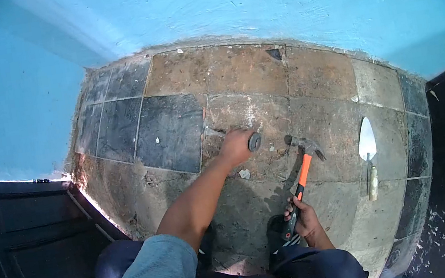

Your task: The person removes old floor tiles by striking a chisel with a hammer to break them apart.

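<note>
My left hand is closed around a chisel. The chisel's round dark striking end shows on the right of the fist, and its tip points left toward the edge of a dark tile. My right hand grips the black lower handle of a claw hammer with an orange shaft. The hammer's metal head is above the bare floor, to the right of the chisel and apart from it.
A pointed trowel with a pale handle lies on the floor at right. Light-blue walls border the floor behind and at left. Dark doors stand at left and right. Small chips are scattered about.
</note>
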